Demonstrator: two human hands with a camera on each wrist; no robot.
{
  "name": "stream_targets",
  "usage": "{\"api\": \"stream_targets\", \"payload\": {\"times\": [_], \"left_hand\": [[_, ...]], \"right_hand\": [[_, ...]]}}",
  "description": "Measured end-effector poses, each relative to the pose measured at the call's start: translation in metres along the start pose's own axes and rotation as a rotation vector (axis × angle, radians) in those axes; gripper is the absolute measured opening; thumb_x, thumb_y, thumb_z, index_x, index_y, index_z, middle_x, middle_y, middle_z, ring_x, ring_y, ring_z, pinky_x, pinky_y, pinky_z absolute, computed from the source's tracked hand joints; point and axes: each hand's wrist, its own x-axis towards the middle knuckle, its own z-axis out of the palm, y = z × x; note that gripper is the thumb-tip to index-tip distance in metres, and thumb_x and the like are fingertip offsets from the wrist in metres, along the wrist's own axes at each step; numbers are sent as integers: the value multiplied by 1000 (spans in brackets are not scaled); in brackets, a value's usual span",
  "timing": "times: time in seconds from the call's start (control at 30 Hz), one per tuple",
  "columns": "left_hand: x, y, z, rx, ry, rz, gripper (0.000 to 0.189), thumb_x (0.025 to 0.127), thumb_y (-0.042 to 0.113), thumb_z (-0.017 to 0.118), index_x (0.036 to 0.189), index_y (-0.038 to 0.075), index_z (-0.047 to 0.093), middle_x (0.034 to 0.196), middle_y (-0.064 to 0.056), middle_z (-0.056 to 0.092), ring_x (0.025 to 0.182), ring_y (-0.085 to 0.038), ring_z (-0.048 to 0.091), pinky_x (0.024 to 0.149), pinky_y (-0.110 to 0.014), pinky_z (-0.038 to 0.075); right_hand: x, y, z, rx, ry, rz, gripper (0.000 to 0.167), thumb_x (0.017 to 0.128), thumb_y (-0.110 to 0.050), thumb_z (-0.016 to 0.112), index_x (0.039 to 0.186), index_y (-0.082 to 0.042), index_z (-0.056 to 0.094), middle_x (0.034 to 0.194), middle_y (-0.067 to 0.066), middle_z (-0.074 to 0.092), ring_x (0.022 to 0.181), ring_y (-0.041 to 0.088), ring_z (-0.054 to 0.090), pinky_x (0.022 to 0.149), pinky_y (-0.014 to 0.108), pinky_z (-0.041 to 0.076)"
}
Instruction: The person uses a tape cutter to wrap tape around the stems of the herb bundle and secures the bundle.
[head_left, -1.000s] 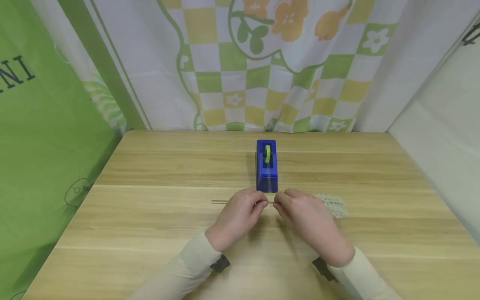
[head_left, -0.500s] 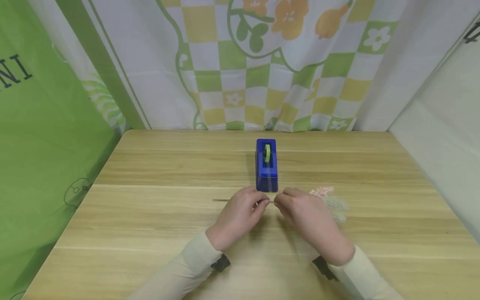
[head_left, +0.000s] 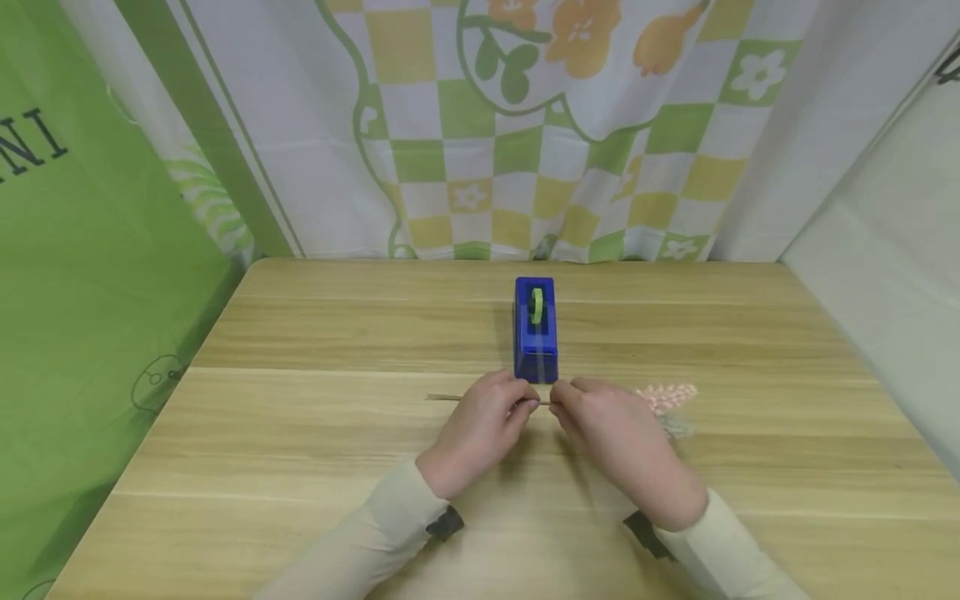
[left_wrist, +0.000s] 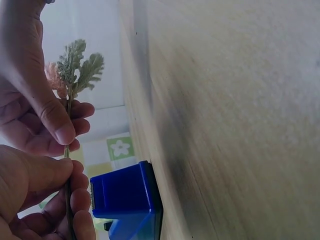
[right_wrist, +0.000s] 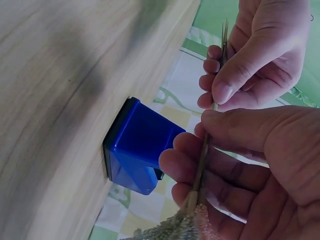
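Gripping a bundle of thin stems (head_left: 442, 397) at two neighbouring points, the left hand (head_left: 480, 423) and the right hand (head_left: 621, 437) appear in the head view with fingertips close together and a short length of the bundle exposed between them. Bare ends project to the left of the left hand's grip; a pink flower head (head_left: 671, 397) and grey-green foliage (head_left: 678, 427) show to the right of the right hand, partly covered by it. Just beyond the gap between the grips, a blue tape dispenser (head_left: 536, 340) stands on the wooden table (head_left: 322, 433), with a yellow-green roll (head_left: 537, 307) in its top. In the left wrist view, both holds are narrow, thumb pressing the bundle against curled fingers; the flower head and foliage extend past the right hand's grip. In the right wrist view, fine ends protrude past the left hand's grip, while the heads, cut by the frame edge, lie beside the right hand's fingers.
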Motion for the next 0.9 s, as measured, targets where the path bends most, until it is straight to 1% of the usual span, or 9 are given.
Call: {"api": "stream_targets", "payload": {"times": [0.1, 0.2, 0.3, 0.47, 0.57, 0.73, 0.9], "left_hand": [[1, 1, 0, -1, 3, -6, 11, 102, 13, 68, 102, 8, 78, 100, -5, 76, 89, -17, 65, 79, -28, 56], [1, 1, 0, -1, 11, -5, 10, 101, 13, 69, 103, 8, 78, 99, -5, 75, 88, -17, 64, 78, -27, 55], [2, 1, 0, 13, 15, -6, 11, 101, 14, 69, 102, 8, 78, 98, -5, 75, 87, -16, 63, 77, -26, 54], [2, 2, 0, 44, 14, -16, 15, 103, 15, 67, 100, 5, 78, 95, -6, 73, 84, -17, 61, 77, -29, 55], [3, 2, 0, 48, 14, -19, 15, 103, 14, 67, 99, 5, 78, 93, -6, 72, 83, -17, 60, 76, -29, 54], [4, 1, 0, 53, 18, -12, 13, 102, 13, 68, 100, 6, 78, 93, -5, 73, 85, -17, 62, 78, -28, 54], [4, 1, -1, 42, 23, -9, 12, 102, 13, 68, 99, 7, 78, 94, -5, 74, 88, -18, 63, 80, -29, 55]], "right_hand": [[1, -1, -1, -22, -14, 9, 12, 94, -13, 77, 85, -12, 68, 67, -5, 52, 53, 7, 40, 45, 21, 37], [2, -2, -1, -35, -10, 14, 11, 93, -11, 77, 84, -11, 70, 67, -5, 53, 53, 6, 40, 45, 20, 37], [2, -2, -2, -31, -13, 24, 11, 93, -11, 77, 84, -11, 71, 66, -5, 53, 52, 6, 39, 45, 20, 37], [3, -2, -2, -13, -20, 35, 11, 93, -13, 78, 85, -10, 71, 64, -4, 53, 52, 7, 39, 46, 20, 37], [3, -1, -1, -7, -9, 27, 11, 93, -12, 78, 86, -10, 70, 65, -4, 54, 53, 7, 40, 46, 20, 38], [2, 1, 0, 9, 3, 8, 11, 95, -14, 76, 86, -11, 69, 69, -4, 53, 55, 7, 41, 46, 22, 39], [2, 2, 0, 17, -14, -6, 14, 96, -12, 74, 84, -12, 68, 72, -4, 54, 56, 7, 41, 46, 21, 38]]}}
